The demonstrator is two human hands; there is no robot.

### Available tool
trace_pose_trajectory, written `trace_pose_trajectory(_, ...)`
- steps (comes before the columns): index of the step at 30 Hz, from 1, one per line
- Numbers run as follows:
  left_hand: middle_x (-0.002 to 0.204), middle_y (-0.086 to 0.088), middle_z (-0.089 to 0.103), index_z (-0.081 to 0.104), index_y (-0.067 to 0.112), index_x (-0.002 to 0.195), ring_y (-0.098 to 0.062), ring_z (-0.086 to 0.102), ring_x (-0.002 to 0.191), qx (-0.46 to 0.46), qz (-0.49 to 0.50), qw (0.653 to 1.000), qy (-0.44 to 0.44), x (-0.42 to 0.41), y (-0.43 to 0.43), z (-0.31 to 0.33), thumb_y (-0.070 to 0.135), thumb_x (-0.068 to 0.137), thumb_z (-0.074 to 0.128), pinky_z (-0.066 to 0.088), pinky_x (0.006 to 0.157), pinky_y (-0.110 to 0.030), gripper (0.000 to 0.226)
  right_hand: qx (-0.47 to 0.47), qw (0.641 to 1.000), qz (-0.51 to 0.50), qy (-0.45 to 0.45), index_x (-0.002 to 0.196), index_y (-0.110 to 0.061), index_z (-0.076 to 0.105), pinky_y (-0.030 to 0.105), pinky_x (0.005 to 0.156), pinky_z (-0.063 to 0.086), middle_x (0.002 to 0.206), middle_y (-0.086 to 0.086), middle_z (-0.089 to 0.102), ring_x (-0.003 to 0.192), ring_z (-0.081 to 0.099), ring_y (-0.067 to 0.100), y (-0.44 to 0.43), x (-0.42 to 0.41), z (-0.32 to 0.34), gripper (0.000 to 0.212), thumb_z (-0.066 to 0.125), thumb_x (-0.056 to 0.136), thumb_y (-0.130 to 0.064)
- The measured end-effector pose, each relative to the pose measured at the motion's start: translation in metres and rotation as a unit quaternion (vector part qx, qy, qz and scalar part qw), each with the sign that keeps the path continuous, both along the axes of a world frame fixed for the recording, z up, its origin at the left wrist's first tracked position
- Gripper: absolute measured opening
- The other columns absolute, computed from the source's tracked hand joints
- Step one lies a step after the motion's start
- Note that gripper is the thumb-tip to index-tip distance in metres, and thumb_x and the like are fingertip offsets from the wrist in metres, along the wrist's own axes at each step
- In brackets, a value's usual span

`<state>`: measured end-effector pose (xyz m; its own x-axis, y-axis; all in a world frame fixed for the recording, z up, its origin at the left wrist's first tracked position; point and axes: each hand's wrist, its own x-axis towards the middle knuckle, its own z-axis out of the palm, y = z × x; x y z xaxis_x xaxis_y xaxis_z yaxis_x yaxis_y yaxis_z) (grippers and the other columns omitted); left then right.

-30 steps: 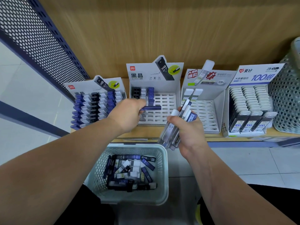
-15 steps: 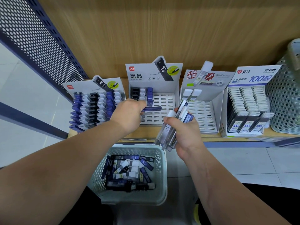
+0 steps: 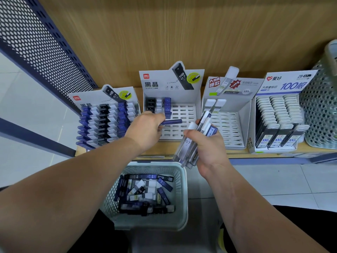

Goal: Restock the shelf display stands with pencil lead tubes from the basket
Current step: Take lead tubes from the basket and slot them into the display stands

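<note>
My left hand (image 3: pixel 145 129) holds a dark blue lead tube (image 3: pixel 173 122) sideways over the slotted tray of the second display stand (image 3: pixel 184 115), which has a few black, white and blue tubes in its back left rows. My right hand (image 3: pixel 206 145) grips a bundle of clear and white-capped lead tubes (image 3: pixel 191 143) in front of the third stand (image 3: pixel 229 125), where two white-capped tubes sit at the back. A pale green basket (image 3: pixel 180 181) below the shelf edge holds several loose blue, black and white tubes.
A full stand of blue, black and white tubes (image 3: pixel 107 117) stands at the left. A full stand of white-capped tubes (image 3: pixel 280 121) stands at the right, next to a perforated green basket (image 3: pixel 321 115). A perforated metal panel (image 3: pixel 40 42) borders the shelf's left end.
Both hands have stayed almost still. The view has shifted slightly; the left hand's blue tube remains over the second stand's tray.
</note>
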<state>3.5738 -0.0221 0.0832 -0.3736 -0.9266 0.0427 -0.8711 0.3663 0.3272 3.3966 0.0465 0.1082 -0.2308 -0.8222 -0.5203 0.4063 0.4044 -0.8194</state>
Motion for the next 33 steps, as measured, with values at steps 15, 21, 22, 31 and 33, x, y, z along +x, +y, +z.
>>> trace_pose_trajectory(15,0.074,-0.006,0.063,0.066,0.017,0.093,-0.012,0.056,0.061,0.292,0.126,0.892,0.320,0.025,0.017,0.059,0.019,0.105,0.046,0.046,0.059,-0.024,0.023,-0.028,1.000,-0.006,-0.012,0.089,-0.022,0.065,0.040,0.075,0.057,0.069,-0.004,0.066,0.067,0.066,0.016,-0.007,0.018,0.014,0.028,0.077,0.080,0.002)
trace_pose_trajectory(21,0.079,-0.011,0.073,0.056,0.011,0.098,-0.019,0.065,0.066,0.273,0.168,0.879,0.352,0.062,0.023,0.068,0.008,0.100,0.053,0.052,0.058,-0.028,0.005,-0.022,1.000,0.013,-0.003,0.093,-0.021,0.067,0.062,0.091,0.054,0.075,0.000,0.069,0.074,0.068,0.024,-0.007,0.034,0.012,0.027,0.079,0.078,-0.002)
trace_pose_trajectory(22,0.081,-0.012,0.073,0.057,0.010,0.096,-0.020,0.066,0.067,0.270,0.177,0.875,0.362,0.067,0.024,0.069,0.007,0.099,0.055,0.053,0.059,-0.030,0.005,-0.021,1.000,0.018,-0.001,0.094,-0.021,0.067,0.064,0.091,0.054,0.074,0.000,0.069,0.073,0.068,0.023,-0.006,0.036,0.012,0.027,0.080,0.078,-0.003)
trace_pose_trajectory(31,0.066,-0.018,0.066,0.064,-0.004,0.088,-0.020,0.066,0.055,0.153,0.270,0.853,0.419,0.103,0.034,0.084,-0.003,0.078,0.079,0.053,0.049,-0.024,0.018,-0.008,0.999,0.041,0.005,0.098,-0.022,0.074,0.068,0.091,0.053,0.080,0.004,0.073,0.082,0.071,0.029,-0.005,0.057,0.012,0.038,0.085,0.062,-0.015)
trace_pose_trajectory(33,0.068,-0.016,0.067,0.067,-0.006,0.092,-0.014,0.065,0.053,0.148,0.272,0.857,0.412,0.104,0.034,0.085,-0.005,0.081,0.076,0.054,0.052,-0.020,0.014,-0.005,0.999,0.046,0.007,0.097,-0.019,0.072,0.068,0.090,0.054,0.076,0.002,0.072,0.075,0.071,0.025,-0.004,0.057,0.010,0.031,0.085,0.070,-0.010)
